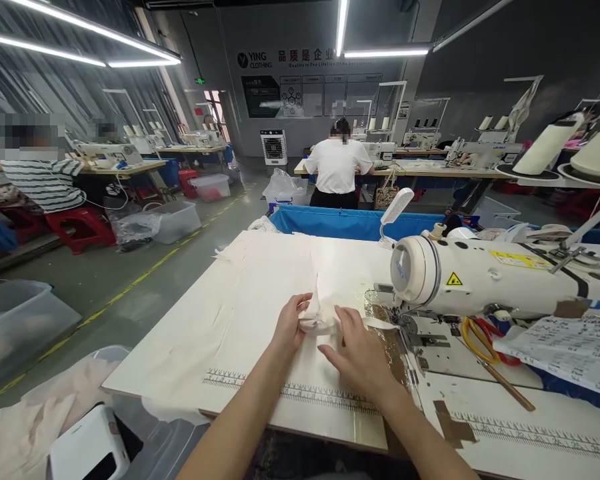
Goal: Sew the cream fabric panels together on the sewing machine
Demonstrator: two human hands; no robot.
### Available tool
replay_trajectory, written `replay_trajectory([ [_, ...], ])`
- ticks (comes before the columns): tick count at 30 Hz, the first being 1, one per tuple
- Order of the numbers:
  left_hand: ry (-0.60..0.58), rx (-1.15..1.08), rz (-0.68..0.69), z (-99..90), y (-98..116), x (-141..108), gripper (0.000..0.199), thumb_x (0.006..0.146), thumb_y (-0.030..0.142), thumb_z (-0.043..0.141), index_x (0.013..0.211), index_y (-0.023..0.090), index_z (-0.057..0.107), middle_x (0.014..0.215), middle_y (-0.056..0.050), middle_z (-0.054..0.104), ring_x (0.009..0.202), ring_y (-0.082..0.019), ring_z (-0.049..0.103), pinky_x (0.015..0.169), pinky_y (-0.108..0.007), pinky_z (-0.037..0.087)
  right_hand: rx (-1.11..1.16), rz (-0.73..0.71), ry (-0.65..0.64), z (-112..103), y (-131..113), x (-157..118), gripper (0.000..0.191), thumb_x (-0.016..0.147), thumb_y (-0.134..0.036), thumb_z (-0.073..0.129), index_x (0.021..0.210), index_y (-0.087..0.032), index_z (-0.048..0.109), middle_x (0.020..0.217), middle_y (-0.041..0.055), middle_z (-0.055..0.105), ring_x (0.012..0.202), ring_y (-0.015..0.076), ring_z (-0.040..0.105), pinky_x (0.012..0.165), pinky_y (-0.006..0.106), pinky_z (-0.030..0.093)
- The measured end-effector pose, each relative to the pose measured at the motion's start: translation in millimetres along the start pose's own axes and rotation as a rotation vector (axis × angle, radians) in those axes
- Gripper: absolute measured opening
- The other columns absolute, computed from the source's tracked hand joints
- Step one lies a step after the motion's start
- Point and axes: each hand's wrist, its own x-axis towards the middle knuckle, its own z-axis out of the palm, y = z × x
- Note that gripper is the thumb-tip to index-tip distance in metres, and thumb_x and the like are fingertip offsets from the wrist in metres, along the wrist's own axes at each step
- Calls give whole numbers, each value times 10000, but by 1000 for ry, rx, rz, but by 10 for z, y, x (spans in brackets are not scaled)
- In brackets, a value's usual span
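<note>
Cream fabric lies across the white table, one end hanging over the left edge. My left hand is closed on a folded, bunched part of it near the table's middle. To its right, my right hand has its thumb and fingers spread, its fingertips beside the bunched fabric. A narrow strip of the same colour runs from there toward the needle area of the sewing machine.
Scissors and a written sheet lie right of the machine's needle area. A white device rests on fabric in a bin at lower left. Beyond a blue cloth bin, a person sits at another machine.
</note>
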Motion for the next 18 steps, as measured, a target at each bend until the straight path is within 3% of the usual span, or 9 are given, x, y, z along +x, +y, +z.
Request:
replay_trajectory([
  [3, -36, -12, -13, -32, 20, -131, 89, 688, 192, 585, 638, 149, 525, 492, 63, 454, 381, -56, 419, 374, -170, 313, -23, -92, -67, 47, 55, 163, 140, 933, -236, 518, 945, -173, 642, 919, 84, 649, 767, 226, 613, 617, 324, 464],
  [5, -54, -14, -25, -89, 19, -161, 170, 675, 201, 602, 587, 167, 461, 446, 85, 373, 340, -40, 334, 341, -170, 233, 25, -149, -106, 24, 110, 166, 236, 962, -199, 469, 799, -186, 640, 785, 41, 639, 723, 194, 598, 611, 295, 436],
  [8, -59, -21, -48, -191, -27, -133, 245, 676, 220, 617, 575, 183, 396, 431, 99, 322, 325, -23, 265, 332, -163, 175, 195, -149, -114, -33, 188, 90, 240, 986, -238, 452, 878, -193, 662, 809, 19, 669, 707, 157, 598, 625, 273, 436],
  [11, -64, -18, -88, -263, -94, -95, 279, 709, 276, 608, 595, 192, 367, 436, 100, 321, 321, -20, 255, 335, -156, 180, 368, -42, -43, -91, 247, 7, 297, 994, -309, 422, 881, -181, 665, 837, 47, 679, 742, 178, 609, 644, 299, 453],
  [14, -131, 7, -133, -295, -113, -119, 298, 779, 376, 555, 615, 190, 389, 463, 71, 383, 331, -31, 294, 346, -161, 220, 724, 81, 1, -153, 273, -65, 314, 981, -409, 456, 866, -188, 648, 870, 62, 685, 823, 196, 634, 754, 342, 502],
  [16, -215, 40, -162, -316, -92, -163, 329, 823, 432, 513, 629, 176, 439, 477, 52, 416, 322, -27, 261, 345, -171, 217, 1026, 147, -11, -200, 277, -136, 311, 969, -456, 479, 830, -206, 601, 652, -9, 599, 643, 161, 605, 691, 322, 522],
  [18, -294, 82, -185, -354, -62, -205, 352, 844, 464, 510, 685, 151, 524, 465, 56, 409, 307, -21, 203, 339, -178, 189, 1076, 191, 3, -252, 298, -248, 304, 971, -470, 473, 826, -221, 571, 506, -78, 416, 442, 117, 461, 501, 254, 461],
])
